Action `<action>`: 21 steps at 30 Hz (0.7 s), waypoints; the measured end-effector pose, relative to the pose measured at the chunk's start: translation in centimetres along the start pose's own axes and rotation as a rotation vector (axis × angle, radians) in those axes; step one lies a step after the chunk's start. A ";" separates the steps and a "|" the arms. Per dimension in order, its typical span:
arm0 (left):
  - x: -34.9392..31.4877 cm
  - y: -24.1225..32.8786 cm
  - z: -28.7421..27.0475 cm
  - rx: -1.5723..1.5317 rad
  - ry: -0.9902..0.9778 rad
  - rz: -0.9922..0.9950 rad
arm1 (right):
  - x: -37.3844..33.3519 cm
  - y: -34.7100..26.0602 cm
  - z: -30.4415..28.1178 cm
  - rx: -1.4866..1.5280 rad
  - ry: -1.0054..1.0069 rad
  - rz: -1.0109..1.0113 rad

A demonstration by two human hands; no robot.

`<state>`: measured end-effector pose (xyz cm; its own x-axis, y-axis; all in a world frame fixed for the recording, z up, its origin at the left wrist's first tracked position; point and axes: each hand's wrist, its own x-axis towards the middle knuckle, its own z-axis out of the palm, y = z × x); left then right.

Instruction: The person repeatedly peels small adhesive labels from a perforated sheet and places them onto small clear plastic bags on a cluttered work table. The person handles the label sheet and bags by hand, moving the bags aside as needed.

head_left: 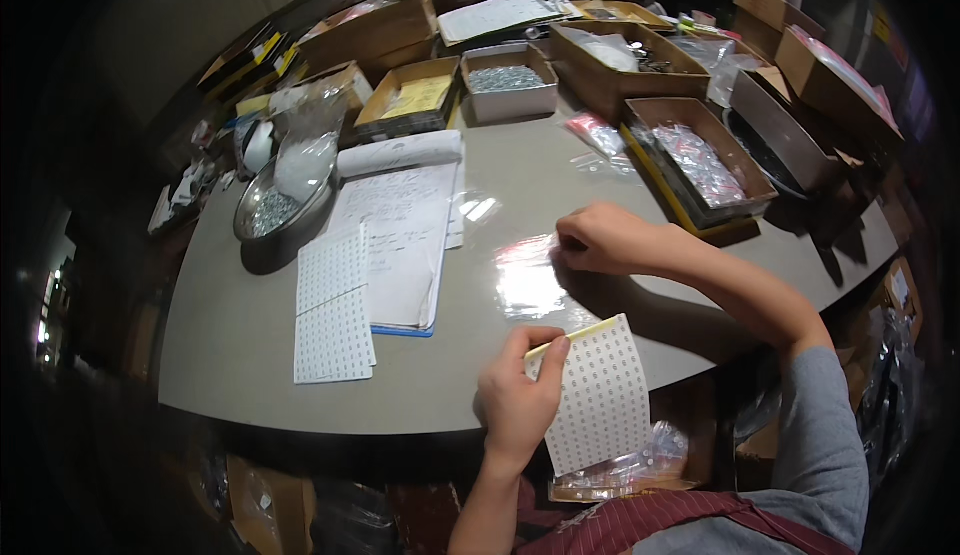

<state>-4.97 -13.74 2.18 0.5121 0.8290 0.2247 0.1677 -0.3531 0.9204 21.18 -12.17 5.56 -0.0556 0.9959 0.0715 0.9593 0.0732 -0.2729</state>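
My left hand pinches a sheet of small printed stickers by its upper left edge, at the front edge of the table. The sheet bends and hangs down past that edge; a yellowish strip runs along its top. Beyond it, clear plastic zip bags lie flat on the table, shining with glare. My right hand is closed at the right side of these bags, its fingers curled downward. Whatever its fingertips hold, if anything, is hidden.
More sticker sheets overlap a clipboard with handwritten paper. A metal bowl of small metal parts stands at left. At right is a box of filled bags; several boxes, including one of metal pieces, line the back.
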 end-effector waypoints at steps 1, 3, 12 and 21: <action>-0.1 0.0 0.0 -0.013 0.007 0.000 | -0.2 0.2 0.5 -0.059 0.052 0.018; -0.1 0.2 0.1 -0.063 0.017 -0.008 | -0.3 0.8 0.6 -0.187 0.080 0.126; 0.0 0.1 -0.1 -0.097 -0.017 0.005 | -0.9 -0.8 -2.9 0.318 -0.139 0.001; 0.1 0.3 -0.2 -0.049 0.000 0.035 | -1.8 -0.7 -1.1 -0.022 -0.061 0.125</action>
<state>-5.03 -13.69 2.53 0.5166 0.8168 0.2568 0.1089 -0.3601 0.9265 20.94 -14.05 6.63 0.0488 0.9986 -0.0208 0.9655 -0.0525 -0.2551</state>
